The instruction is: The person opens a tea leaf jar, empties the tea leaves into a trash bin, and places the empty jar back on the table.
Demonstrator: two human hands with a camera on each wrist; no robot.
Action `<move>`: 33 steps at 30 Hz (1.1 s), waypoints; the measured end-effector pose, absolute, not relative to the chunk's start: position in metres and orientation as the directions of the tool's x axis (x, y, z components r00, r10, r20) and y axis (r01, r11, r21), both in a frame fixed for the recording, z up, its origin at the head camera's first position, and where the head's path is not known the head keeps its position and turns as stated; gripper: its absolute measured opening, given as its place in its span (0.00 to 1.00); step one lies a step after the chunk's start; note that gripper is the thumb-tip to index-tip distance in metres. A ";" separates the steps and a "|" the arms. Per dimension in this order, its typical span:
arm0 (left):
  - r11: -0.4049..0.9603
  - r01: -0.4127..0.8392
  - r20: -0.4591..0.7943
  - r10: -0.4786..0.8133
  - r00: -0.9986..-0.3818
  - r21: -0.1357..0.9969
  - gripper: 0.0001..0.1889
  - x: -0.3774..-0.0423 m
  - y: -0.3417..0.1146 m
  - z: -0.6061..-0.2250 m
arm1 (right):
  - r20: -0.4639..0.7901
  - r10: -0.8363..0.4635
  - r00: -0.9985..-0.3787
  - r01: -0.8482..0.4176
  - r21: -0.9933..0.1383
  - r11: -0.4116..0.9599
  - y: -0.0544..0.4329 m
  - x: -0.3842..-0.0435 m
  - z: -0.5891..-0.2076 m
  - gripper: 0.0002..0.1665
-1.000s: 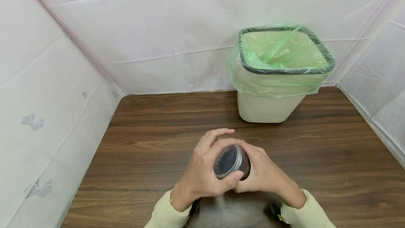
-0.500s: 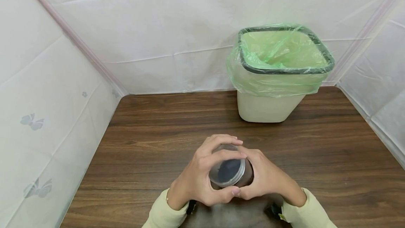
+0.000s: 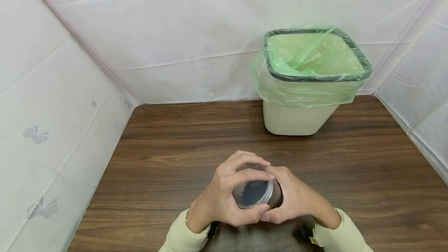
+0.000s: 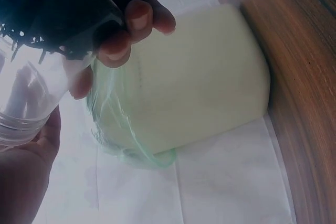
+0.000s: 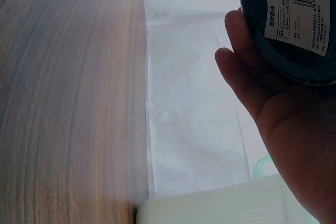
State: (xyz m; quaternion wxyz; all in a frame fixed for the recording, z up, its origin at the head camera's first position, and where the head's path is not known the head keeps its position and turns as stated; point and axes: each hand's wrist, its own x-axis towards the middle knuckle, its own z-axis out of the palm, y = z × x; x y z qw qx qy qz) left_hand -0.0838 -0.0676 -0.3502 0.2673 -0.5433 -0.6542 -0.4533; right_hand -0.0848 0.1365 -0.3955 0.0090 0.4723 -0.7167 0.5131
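Note:
A clear jar (image 3: 252, 193) with dark contents is held between both hands, tilted on its side above the table. My left hand (image 3: 224, 193) grips its clear, ridged end with fingers over the top and thumb below. My right hand (image 3: 299, 197) is wrapped round the opposite, dark end. In the left wrist view the dark contents cling to one end of the jar (image 4: 50, 17), and the wall near the ridged end is see-through. The right wrist view shows a white barcode label (image 5: 299, 17) on the jar's dark base.
A cream bin (image 3: 294, 118) with a dark rim and a green bag liner (image 3: 311, 92) stands at the back right of the brown wooden table (image 3: 168, 139). White sheeting (image 3: 196, 38) hangs behind and on both sides. A black object (image 3: 302, 231) shows by the right sleeve.
Both hands and the jar have come slightly lower and nearer the body. The left fingers have shifted over the jar's ridged end. The bin has not moved.

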 end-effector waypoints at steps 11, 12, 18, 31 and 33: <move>0.019 0.943 0.847 0.433 -0.308 0.333 0.19 -0.084 -0.066 -0.350 | 0.465 -0.645 -0.606 -0.653 -0.754 0.070 0.137 -0.082 -0.395 0.43; 0.027 0.940 0.846 0.428 -0.318 0.340 0.19 -0.084 -0.065 -0.350 | 0.467 -0.635 -0.616 -0.656 -0.750 0.084 0.137 -0.082 -0.395 0.44; 0.129 0.915 0.845 0.351 -0.403 0.383 0.19 -0.084 -0.062 -0.355 | 0.503 -0.543 -0.672 -0.697 -0.677 0.236 0.133 -0.079 -0.393 0.48; 0.253 0.839 0.807 0.246 -0.537 0.481 0.18 -0.082 -0.058 -0.365 | 0.516 -0.463 -0.720 -0.692 -0.575 0.436 0.131 -0.077 -0.393 0.53; 0.252 0.838 0.805 0.248 -0.539 0.483 0.18 -0.082 -0.057 -0.364 | 0.516 -0.461 -0.721 -0.692 -0.573 0.439 0.132 -0.077 -0.393 0.54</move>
